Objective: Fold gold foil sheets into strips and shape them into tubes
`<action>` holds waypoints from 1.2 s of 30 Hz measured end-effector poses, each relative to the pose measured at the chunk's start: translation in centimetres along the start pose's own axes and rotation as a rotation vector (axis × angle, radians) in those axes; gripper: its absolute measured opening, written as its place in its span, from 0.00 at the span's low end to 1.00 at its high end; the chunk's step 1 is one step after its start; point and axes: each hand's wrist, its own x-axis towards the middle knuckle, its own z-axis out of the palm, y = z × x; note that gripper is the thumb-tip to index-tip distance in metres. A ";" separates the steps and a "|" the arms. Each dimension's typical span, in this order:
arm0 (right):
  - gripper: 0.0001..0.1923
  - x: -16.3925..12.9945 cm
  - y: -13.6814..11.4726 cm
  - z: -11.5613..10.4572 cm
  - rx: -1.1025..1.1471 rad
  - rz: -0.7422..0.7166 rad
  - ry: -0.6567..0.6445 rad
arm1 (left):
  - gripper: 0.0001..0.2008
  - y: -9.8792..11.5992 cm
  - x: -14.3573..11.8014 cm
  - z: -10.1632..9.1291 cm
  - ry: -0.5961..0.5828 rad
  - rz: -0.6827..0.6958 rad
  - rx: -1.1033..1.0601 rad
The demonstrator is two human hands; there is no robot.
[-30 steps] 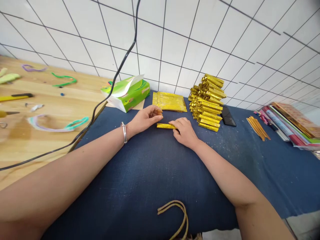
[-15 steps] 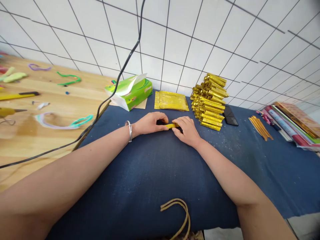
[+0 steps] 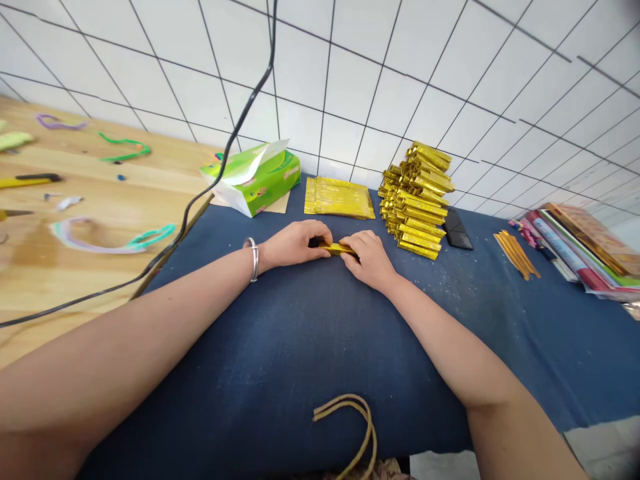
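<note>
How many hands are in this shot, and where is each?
2. The left hand is at the left end of the small gold piece; the right hand is at its right end. No other hand shows.

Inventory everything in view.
Piece: one, gold, centre
Flat sheets: several, gold, rear
Folded pieces: many, gold, rear right
Tissue box: one, green, rear left
Phone: one, black, rear right
Strips: several, brown, right
Books: several, mixed, far right
Cable: one, black, left
Strap: one, tan, near edge
Loose items: several, mixed, wooden tabletop
Cloth: one, blue, centre
Wall: one, white, behind
Bracelet: one, silver, left wrist
Left hand: one, on piece
Right hand: one, on piece
</note>
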 end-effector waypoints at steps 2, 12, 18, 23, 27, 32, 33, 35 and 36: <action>0.13 0.0 0.0 0.0 0.000 -0.010 -0.005 | 0.10 -0.1 0.0 0.1 0.009 0.006 -0.014; 0.14 -0.2 0.7 0.0 -0.004 0.033 0.064 | 0.16 -0.5 -0.1 0.2 0.176 -0.214 -0.241; 0.14 0.4 2.9 -1.6 -0.049 0.088 0.189 | 0.15 -1.1 0.0 0.3 0.189 -0.226 -0.219; 0.15 0.1 7.3 -6.0 -0.146 0.223 0.463 | 0.14 -1.3 0.1 0.4 0.181 -0.199 -0.215; 0.17 -1.3 12.0 -9.5 -0.247 0.320 0.642 | 0.13 -1.1 0.1 0.3 0.163 -0.192 -0.210; 0.15 -2.5 15.6 -11.1 -0.332 0.327 0.730 | 0.13 -0.9 0.1 0.2 0.144 -0.181 -0.191; 0.14 -2.5 16.0 -11.1 -0.349 0.326 0.724 | 0.13 -0.9 0.1 0.2 0.144 -0.179 -0.187; 0.15 -2.5 16.5 -10.8 -0.379 0.333 0.691 | 0.12 -1.0 0.0 0.2 0.144 -0.175 -0.184; 0.15 -2.5 16.7 -10.5 -0.388 0.340 0.669 | 0.12 -1.0 0.0 0.2 0.141 -0.172 -0.183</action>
